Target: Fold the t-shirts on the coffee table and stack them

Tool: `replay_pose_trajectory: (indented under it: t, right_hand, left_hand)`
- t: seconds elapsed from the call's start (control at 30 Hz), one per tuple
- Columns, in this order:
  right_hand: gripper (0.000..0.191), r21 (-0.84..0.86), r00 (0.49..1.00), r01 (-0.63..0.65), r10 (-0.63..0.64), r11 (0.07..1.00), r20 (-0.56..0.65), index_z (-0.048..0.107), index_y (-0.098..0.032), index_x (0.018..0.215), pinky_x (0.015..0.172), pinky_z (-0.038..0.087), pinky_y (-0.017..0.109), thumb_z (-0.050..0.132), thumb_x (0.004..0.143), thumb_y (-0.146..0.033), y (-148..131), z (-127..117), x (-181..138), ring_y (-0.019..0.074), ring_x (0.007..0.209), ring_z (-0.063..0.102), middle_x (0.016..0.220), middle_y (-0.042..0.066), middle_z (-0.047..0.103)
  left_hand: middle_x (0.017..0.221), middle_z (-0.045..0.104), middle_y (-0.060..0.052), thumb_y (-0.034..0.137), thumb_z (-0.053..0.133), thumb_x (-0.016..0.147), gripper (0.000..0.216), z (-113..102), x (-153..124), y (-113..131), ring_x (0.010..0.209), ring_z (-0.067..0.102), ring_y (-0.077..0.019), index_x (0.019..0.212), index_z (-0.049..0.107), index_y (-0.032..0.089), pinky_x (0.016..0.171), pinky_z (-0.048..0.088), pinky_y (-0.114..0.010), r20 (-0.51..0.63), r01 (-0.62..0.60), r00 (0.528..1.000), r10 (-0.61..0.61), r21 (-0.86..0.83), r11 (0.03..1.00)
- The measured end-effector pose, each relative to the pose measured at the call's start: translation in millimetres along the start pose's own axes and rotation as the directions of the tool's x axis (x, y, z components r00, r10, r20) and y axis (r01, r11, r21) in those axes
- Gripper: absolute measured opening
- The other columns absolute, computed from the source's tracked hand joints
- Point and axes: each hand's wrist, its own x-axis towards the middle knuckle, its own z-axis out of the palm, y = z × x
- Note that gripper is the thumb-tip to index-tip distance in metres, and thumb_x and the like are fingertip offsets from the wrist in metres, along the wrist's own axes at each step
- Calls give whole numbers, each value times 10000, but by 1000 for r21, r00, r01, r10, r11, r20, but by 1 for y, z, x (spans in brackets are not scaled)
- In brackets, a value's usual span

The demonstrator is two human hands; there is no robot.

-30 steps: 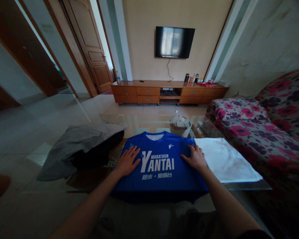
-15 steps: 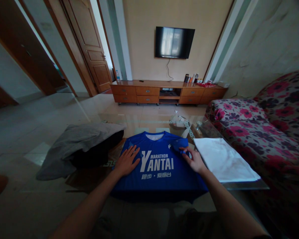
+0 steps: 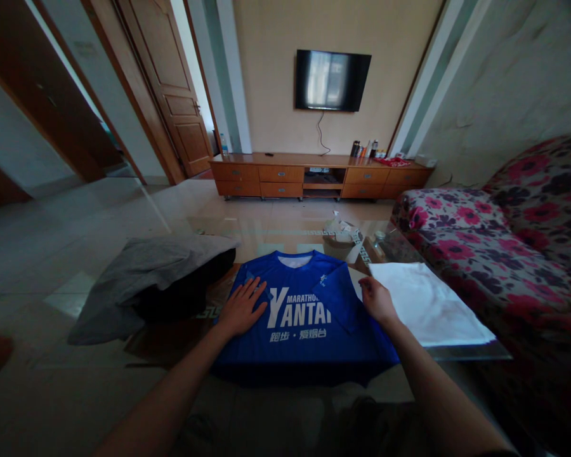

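A blue T-shirt [image 3: 297,349] with white "MARATHON YANTAI" lettering lies face up on the glass coffee table, its neckline away from me. My left hand [image 3: 240,309] rests flat on the shirt's left chest, fingers spread. One sleeve [image 3: 337,292] is turned inward over the right chest and covers the end of the lettering. Just beyond the shirt's right edge is my right hand [image 3: 379,303], its fingers loosely curled with no cloth visible in them. Beside that hand lies a flat, folded white cloth [image 3: 428,304].
A grey and black garment [image 3: 147,279] is heaped on the table's left side. A bin [image 3: 340,238] shows past the table's far side. A floral sofa [image 3: 466,251] stands at right. Against the far wall are a TV cabinet [image 3: 280,181] and a television [image 3: 333,80].
My right hand has let go of the sleeve and moved slightly right. The sleeve, bunched before, now lies flatter across the lettering. My left hand has stayed in place.
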Motion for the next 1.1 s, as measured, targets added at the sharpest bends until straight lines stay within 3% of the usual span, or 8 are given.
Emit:
replay_pose_trajectory:
  t: [0.1, 0.2, 0.3, 0.53, 0.8, 0.97, 1.1]
  right_hand:
    - [357, -170, 986, -127, 143, 977, 89, 690, -153, 1050, 878, 498, 331, 439, 1009, -403, 19, 1, 0, 254, 967, 709, 1003, 150, 747]
    - [450, -293, 970, -86, 147, 952, 194, 711, -177, 934, 863, 494, 362, 493, 982, -568, 23, 3, -4, 286, 988, 698, 992, 163, 733]
    - [441, -397, 965, -32, 132, 917, 227, 723, -201, 974, 880, 487, 378, 485, 990, -572, 19, 4, -7, 290, 1066, 675, 1118, 158, 714]
    - [481, -350, 942, -22, 137, 936, 307, 719, -163, 1015, 895, 469, 324, 343, 1063, -459, 21, -4, -1, 261, 1065, 694, 1096, 178, 736]
    - [302, -335, 876, -2, 164, 942, 454, 754, -176, 1012, 838, 485, 297, 621, 937, -437, 39, -15, 3, 252, 1000, 718, 1020, 129, 767]
    - [269, -353, 884, -18, 180, 935, 432, 773, -156, 966, 824, 493, 294, 588, 956, -350, 46, -23, 3, 255, 988, 726, 1027, 150, 771]
    - [330, -409, 908, -72, 229, 910, 350, 770, -115, 1003, 844, 517, 362, 511, 976, -318, 42, -26, -2, 313, 999, 726, 1010, 213, 754]
  left_hand:
    - [1711, 213, 2, 585, 347, 1029, 664, 2, 0, -1, 1579, 188, -277, 1634, 266, 326, 1269, 192, -486, -7, -2, 1000, 3, 6, 1000]
    - [1712, 206, 4, 585, 339, 1030, 664, 3, 0, -1, 1581, 181, -275, 1637, 257, 328, 1269, 190, -487, -4, -4, 1000, 4, 11, 1000]
    - [1714, 197, 7, 584, 331, 1032, 665, 4, 0, -2, 1583, 173, -269, 1639, 247, 325, 1271, 186, -481, -1, -6, 1000, 6, 13, 1000]
    - [1714, 198, 7, 585, 338, 1031, 666, 4, 0, -2, 1582, 174, -269, 1639, 246, 329, 1271, 185, -481, -10, -5, 1000, 5, 9, 1000]
    - [1712, 209, 0, 584, 341, 1030, 667, 5, 1, -3, 1582, 177, -269, 1639, 247, 327, 1270, 188, -490, -2, -1, 1000, 1, 3, 1000]
    - [1709, 221, 1, 580, 353, 1028, 662, 5, 1, -3, 1579, 187, -268, 1634, 261, 331, 1268, 195, -488, -14, -1, 1000, 1, 4, 1000]
    - [1711, 212, -1, 584, 352, 1028, 663, 6, 0, -3, 1579, 188, -271, 1635, 261, 331, 1265, 204, -487, -18, -6, 1000, 6, 11, 1000]
